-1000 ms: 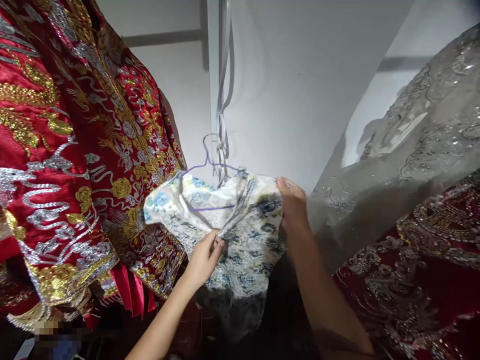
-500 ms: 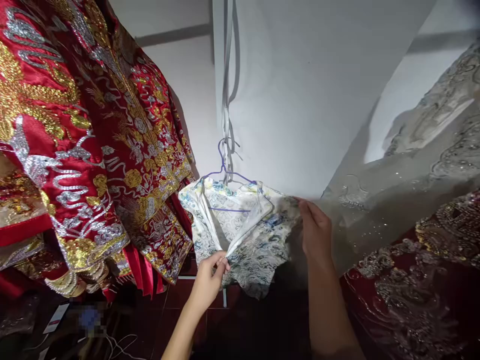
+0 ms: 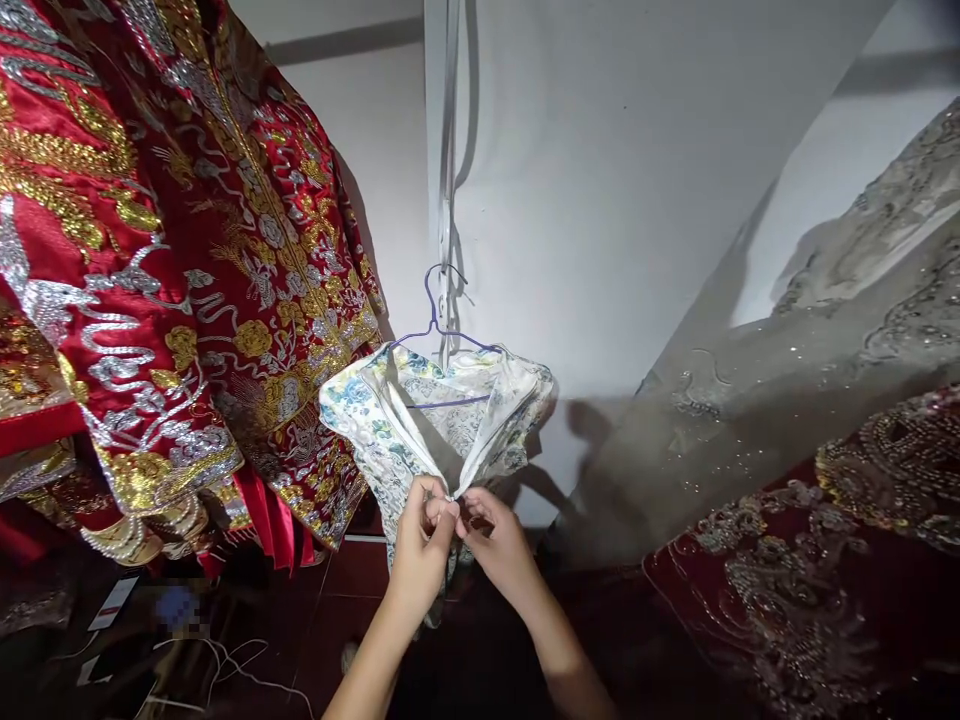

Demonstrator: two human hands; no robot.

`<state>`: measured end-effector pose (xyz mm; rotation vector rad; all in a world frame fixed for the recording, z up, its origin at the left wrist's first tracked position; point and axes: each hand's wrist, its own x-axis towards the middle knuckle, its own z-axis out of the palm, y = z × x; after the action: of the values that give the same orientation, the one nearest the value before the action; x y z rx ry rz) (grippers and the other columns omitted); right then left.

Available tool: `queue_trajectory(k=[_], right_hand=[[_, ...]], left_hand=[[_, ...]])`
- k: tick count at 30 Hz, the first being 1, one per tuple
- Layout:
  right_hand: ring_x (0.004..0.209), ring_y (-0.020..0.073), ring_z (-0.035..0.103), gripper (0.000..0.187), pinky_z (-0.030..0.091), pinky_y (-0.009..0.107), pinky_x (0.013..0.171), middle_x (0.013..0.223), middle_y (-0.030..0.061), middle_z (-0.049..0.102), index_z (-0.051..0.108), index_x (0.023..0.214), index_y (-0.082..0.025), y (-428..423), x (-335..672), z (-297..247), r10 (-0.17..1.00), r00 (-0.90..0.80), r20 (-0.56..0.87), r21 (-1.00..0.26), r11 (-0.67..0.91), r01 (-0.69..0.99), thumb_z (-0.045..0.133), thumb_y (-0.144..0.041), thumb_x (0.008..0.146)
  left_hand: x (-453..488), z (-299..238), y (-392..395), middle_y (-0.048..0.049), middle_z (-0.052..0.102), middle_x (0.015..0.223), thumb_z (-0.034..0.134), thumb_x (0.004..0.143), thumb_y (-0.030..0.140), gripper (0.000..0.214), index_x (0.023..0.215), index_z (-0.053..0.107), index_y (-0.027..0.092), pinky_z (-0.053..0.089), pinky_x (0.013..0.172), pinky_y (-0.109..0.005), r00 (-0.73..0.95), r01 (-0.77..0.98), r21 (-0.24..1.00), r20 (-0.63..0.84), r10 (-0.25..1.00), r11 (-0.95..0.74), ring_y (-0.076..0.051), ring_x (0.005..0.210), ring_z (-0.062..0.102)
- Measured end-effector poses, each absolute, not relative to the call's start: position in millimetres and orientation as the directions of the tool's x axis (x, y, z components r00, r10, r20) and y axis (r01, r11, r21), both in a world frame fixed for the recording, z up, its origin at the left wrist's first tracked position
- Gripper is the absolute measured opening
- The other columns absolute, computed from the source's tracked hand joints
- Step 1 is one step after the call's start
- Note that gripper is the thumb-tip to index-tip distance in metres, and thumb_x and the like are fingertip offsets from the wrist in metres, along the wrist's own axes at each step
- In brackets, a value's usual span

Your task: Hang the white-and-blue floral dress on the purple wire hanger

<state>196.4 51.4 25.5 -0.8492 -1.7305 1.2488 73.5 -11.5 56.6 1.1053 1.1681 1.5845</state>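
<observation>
A white shirt with a blue, green and yellow floral print [image 3: 375,425] hangs on a purple wire hanger [image 3: 433,327]. Its neckline falls open in a V, and the hanger's crossbar shows inside. At the bottom of the V my left hand [image 3: 424,525] pinches the front edge of the shirt. Close against it, my right hand [image 3: 491,530] has its fingertips closed on the other front edge. The two hands meet there, and whatever small fastening lies between the fingertips is hidden.
Red jackets with gold and silver embroidery [image 3: 262,270] hang at the left. Sheer beaded fabric [image 3: 697,430] and a dark red beaded garment [image 3: 817,560] are on the right. A pale strap [image 3: 448,130] runs down the white wall. A phone [image 3: 114,603] and white cables [image 3: 225,660] lie lower left.
My right hand has let go of the shirt's right sleeve and come in beside my left hand at the front edges. The shirt's right side has dropped back from being stretched outward.
</observation>
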Motion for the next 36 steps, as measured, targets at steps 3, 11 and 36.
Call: queue_trajectory(k=[3, 11, 36], right_hand=[[0.068, 0.0167, 0.057, 0.013, 0.046, 0.027, 0.065, 0.072, 0.0003, 0.062, 0.059, 0.08, -0.02, 51.8, 182.7, 26.6, 0.856, -0.425, 0.294, -0.944, 0.329, 0.009, 0.065, -0.03, 0.086], [0.067, 0.0176, 0.052, 0.016, 0.042, 0.028, 0.064, 0.069, 0.0004, 0.055, 0.054, 0.074, -0.021, 49.1, 155.0, -5.5, 0.872, -0.275, 0.405, -0.905, 0.425, 0.016, 0.055, -0.026, 0.09], [0.08, 0.0192, 0.064, 0.037, 0.051, 0.033, 0.076, 0.091, 0.0022, 0.071, 0.061, 0.131, -0.029, 120.2, 157.7, 119.9, 0.792, -0.036, 0.609, -0.789, 0.61, 0.072, 0.055, -0.032, 0.094]], left_hand=[[75.4, 59.1, -10.7, 0.0046, 0.062, 0.067, 0.058, 0.094, 0.028, 0.021, 0.092, 0.038, 0.024, 0.043, 0.07, -0.025, -0.25, -0.169, 0.961, 0.173, 0.953, -0.219, -0.013, 0.068, 0.059], [54.2, 79.9, 10.4, 0.0074, 0.063, 0.06, 0.069, 0.084, 0.027, 0.041, 0.084, 0.029, 0.024, 0.025, 0.044, -0.017, -0.364, -0.354, 0.913, 0.066, 0.929, -0.204, -0.004, 0.038, 0.032], [8.3, 178.7, 91.8, 0.0069, 0.062, 0.065, 0.061, 0.09, 0.023, 0.025, 0.091, 0.036, 0.025, 0.032, 0.044, -0.016, -0.08, -0.22, 0.859, 0.457, 0.886, -0.463, -0.006, 0.042, 0.041]])
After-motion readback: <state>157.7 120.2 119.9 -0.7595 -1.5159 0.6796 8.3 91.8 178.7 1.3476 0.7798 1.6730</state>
